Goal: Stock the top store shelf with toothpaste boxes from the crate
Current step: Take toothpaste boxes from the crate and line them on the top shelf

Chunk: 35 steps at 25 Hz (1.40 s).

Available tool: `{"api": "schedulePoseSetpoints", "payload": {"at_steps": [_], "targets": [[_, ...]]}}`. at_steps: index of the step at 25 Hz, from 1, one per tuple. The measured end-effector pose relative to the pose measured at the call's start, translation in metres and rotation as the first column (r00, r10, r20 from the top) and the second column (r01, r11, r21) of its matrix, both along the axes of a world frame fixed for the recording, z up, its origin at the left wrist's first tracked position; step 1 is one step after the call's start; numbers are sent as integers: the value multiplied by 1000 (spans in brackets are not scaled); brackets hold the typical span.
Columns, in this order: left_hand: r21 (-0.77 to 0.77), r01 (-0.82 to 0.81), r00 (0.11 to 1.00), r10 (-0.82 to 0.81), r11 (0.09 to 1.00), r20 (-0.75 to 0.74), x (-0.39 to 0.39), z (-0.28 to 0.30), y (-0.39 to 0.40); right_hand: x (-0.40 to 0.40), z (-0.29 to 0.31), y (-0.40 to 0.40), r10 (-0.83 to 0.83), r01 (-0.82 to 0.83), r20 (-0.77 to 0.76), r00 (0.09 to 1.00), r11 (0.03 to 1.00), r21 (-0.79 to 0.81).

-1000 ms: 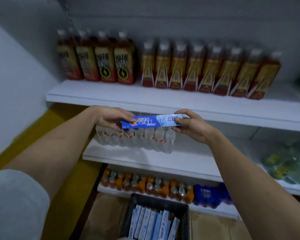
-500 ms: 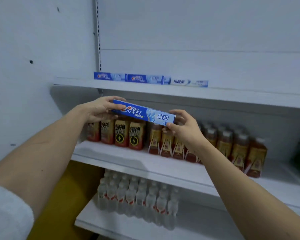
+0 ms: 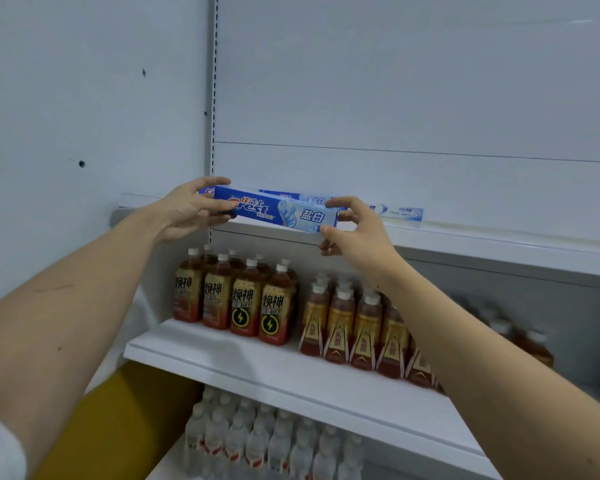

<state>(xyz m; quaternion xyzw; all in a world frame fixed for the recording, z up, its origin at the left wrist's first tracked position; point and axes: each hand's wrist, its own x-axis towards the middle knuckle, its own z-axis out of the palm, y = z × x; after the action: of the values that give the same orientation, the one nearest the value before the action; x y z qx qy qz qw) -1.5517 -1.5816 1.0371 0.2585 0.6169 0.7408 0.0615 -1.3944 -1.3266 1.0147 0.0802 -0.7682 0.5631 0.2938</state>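
A long blue Crest toothpaste box (image 3: pixel 278 212) is held level at the front edge of the white top shelf (image 3: pixel 465 244). My left hand (image 3: pixel 184 211) grips its left end and my right hand (image 3: pixel 352 230) pinches its right end between thumb and fingers. Behind it, a row of toothpaste boxes (image 3: pixel 395 212) lies along the back of the top shelf, partly hidden by the held box. The crate is out of view.
On the middle shelf (image 3: pixel 257 372) stand brown drink bottles (image 3: pixel 243 299) and a second group of amber bottles (image 3: pixel 354 330). Clear water bottles (image 3: pixel 264 441) fill the shelf below. A white wall is on the left, with a yellow floor strip (image 3: pixel 118 420) beneath it.
Both hands have lifted the toothpaste box from below the middle shelf up to the top shelf's front edge. The view has tilted upward, and the crate has dropped out of sight.
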Motion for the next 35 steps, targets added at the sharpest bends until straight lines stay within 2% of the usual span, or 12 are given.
{"api": "schedulePoseSetpoints", "payload": {"at_steps": [6, 11, 15, 21, 25, 31, 35], "targets": [[-6, -36, 998, 36, 999, -50, -49, 32, -20, -59, 33, -25, -65, 73, -91, 994, 993, 87], [-115, -195, 957, 164, 974, -239, -113, 59, -43, -125, 63, -58, -138, 148, -101, 985, 983, 109], [-329, -316, 920, 203, 890, -335, -165, 59, -70, -182, 67, -82, -233, 236, -35, 972, 952, 194], [-566, -345, 923, 161, 748, -350, -233, 53, -103, -261, 61, -105, -360, 284, 136, 923, 877, 389], [-601, -409, 899, 190, 687, -395, -261, 47, -102, -302, 67, -117, -452, 302, 230, 862, 822, 483], [-672, -407, 906, 181, 619, -382, -289, 54, -84, -335, 71, -118, -554, 335, 252, 793, 743, 579], [-671, -430, 894, 183, 604, -409, -301, 49, -75, -334, 70, -118, -554, 327, 274, 787, 749, 576]]}}
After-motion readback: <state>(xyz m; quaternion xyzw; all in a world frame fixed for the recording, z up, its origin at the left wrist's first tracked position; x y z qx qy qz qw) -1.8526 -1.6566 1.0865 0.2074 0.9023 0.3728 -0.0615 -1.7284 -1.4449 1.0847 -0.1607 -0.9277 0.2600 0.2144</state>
